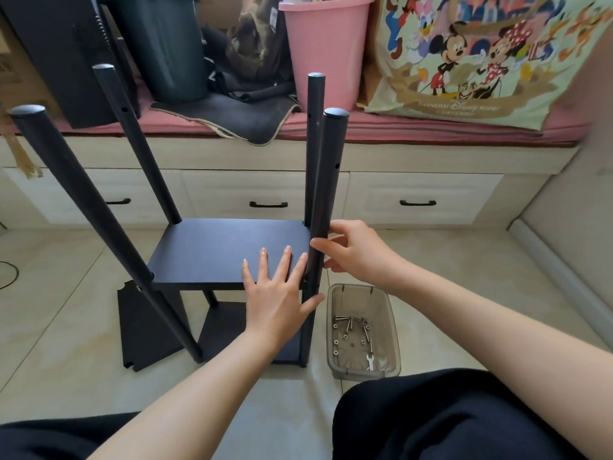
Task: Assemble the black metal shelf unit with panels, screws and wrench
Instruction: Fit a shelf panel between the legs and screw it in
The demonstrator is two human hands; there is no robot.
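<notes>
The black shelf unit stands on the floor with a middle panel (229, 247) set between several upright black poles and a lower panel (229, 330) beneath. My left hand (278, 293) lies flat with fingers spread on the middle panel's front right corner, thumb against the pole. My right hand (351, 250) grips the front right pole (326, 180) just above the panel. A spare black panel (146, 330) lies on the floor at the left. A clear plastic bin (381, 300) at the right holds screws (348, 327) and a small wrench (370, 361).
A cream drawer bench (414, 194) with a pink cushion runs across the back, holding a pink bucket (326, 51), a dark bin (159, 44) and a cartoon-print bag (481, 54). My knees in black fabric fill the bottom. A wall edge rises at right.
</notes>
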